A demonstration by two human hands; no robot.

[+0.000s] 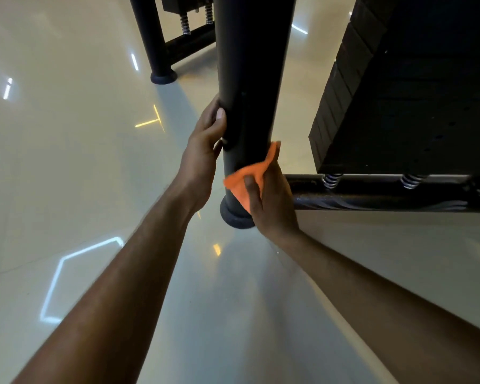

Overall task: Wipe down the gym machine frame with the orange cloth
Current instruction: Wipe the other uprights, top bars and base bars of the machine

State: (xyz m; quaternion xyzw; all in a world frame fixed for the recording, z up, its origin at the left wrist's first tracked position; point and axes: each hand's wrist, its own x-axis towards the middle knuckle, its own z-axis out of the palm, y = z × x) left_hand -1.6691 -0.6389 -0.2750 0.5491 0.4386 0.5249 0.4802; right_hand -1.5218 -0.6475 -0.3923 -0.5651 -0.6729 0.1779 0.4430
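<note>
Glossy gym floor (pixel 94 162) | left hand (pixel 203 151) grips upright post (pixel 247 79) | right hand (pixel 272 200) pinches orange cloth (pixel 247 178) near post's foot | best wiped with firm, wrapping strokes.

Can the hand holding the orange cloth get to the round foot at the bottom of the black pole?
Probably yes. The right hand grips the orange cloth low against the black pole, just above the round foot. Nothing lies between them, so sliding down should get there.

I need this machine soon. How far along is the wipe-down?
Nothing shows as finished. In hand: the right hand holds the orange cloth against the upright post near its foot, while the left hand grips the post. Left: apparently the lower crossbar and rear leg.
</note>
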